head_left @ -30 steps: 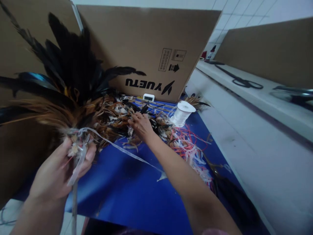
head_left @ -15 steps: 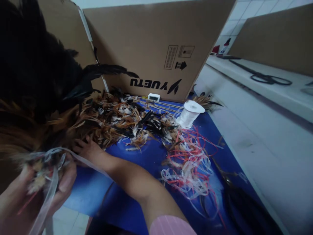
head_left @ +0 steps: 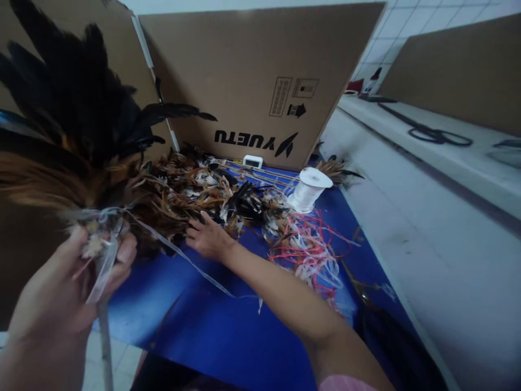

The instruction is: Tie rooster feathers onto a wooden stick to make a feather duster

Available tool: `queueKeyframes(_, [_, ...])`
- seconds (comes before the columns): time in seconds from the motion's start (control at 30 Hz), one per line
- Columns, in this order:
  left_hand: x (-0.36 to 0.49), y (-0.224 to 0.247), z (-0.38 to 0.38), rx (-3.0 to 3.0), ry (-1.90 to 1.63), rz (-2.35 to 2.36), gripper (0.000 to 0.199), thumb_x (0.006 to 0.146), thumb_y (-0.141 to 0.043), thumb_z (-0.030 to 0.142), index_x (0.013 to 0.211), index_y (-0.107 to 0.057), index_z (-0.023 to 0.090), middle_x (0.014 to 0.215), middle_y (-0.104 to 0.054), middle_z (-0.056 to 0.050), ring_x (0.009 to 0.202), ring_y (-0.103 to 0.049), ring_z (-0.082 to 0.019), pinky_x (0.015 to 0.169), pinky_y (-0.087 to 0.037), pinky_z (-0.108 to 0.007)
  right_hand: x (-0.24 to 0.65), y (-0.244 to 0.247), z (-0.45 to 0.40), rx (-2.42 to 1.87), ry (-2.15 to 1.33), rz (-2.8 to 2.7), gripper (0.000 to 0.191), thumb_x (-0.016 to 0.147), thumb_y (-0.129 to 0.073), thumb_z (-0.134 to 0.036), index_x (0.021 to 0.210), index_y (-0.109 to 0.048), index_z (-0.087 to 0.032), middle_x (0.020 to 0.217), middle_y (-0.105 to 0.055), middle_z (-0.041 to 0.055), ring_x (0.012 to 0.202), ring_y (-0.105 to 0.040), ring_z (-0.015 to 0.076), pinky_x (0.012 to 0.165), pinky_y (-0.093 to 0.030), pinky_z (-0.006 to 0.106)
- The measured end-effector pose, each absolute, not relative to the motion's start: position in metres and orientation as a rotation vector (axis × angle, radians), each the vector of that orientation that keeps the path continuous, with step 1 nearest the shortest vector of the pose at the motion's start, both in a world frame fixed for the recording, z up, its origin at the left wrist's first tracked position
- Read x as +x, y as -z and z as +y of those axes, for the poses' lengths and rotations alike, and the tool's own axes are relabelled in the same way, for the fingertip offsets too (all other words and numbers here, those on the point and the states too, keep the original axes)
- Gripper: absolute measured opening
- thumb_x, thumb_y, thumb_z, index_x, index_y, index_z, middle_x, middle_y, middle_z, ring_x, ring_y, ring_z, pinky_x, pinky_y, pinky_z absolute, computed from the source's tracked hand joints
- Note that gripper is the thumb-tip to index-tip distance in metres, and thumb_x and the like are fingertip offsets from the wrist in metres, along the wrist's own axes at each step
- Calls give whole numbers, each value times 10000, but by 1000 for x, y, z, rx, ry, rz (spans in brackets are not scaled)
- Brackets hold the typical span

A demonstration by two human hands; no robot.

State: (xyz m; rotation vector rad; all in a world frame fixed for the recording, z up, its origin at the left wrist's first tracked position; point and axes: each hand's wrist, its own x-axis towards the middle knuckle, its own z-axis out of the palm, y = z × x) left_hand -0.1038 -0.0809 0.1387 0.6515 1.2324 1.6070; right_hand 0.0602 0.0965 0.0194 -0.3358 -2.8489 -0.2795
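Feather duster stands in the left part of the frame, with its long black plumes rising to the upper left and its brown feathers spreading below them. The left hand is closed around its neck, where the feathers meet the wooden stick; the stick runs down to the bottom edge. A translucent white ribbon is wound at this neck. One short end hangs over the fingers, and a longer part stretches toward the centre.

The right hand is near the centre, its fingers partly spread at the front edge of the pile of loose feathers; I cannot tell if it holds one. Right of this pile stands a white spool, and just below it lies a tangle of red and white strips. Behind the pile there are thin sticks and a small white digital display. All these lie on the blue table. A cardboard panel with upside-down "YUETU" print closes the back. At the right, scissors rest on a pale ledge.
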Motion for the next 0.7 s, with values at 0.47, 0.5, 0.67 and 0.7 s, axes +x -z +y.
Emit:
queueKeyframes(0.47, [-71,-144,-34,908,-1596,1238,393,881,-364,385,1073,-599,135,638,-510,-39,343,-357,-54,258,-271,-159,205,-30,43,-652,-286,-2915,417,877,-497,-432,1220,-543,-199,1283,-530,105,1178,-470,261,938,-384,417])
queueKeyframes(0.5, [-68,-144,-30,910,-1587,1229,389,882,-366,382,1071,-599,133,639,-510,-40,340,-352,-54,247,-245,-156,214,-28,41,-674,-260,-2917,395,876,-513,-391,1222,-543,-202,1309,-512,102,1214,-441,268,957,-371,426])
queueKeyframes(0.67, [-51,-139,-4,886,-1563,1120,295,884,-411,356,945,-590,130,606,-501,-19,345,-338,-44,257,-243,-138,249,-26,41,-882,-152,-2824,272,885,-503,-244,1122,-610,-165,1234,-574,118,1220,-446,291,989,-352,481])
queueKeyframes(0.7, [-47,-136,1,903,-1541,1092,275,879,-433,356,915,-580,127,592,-493,-12,343,-334,-42,248,-213,-130,253,-29,40,-923,-157,-2765,258,885,-501,-237,1097,-623,-155,1196,-597,122,1213,-453,294,998,-345,492])
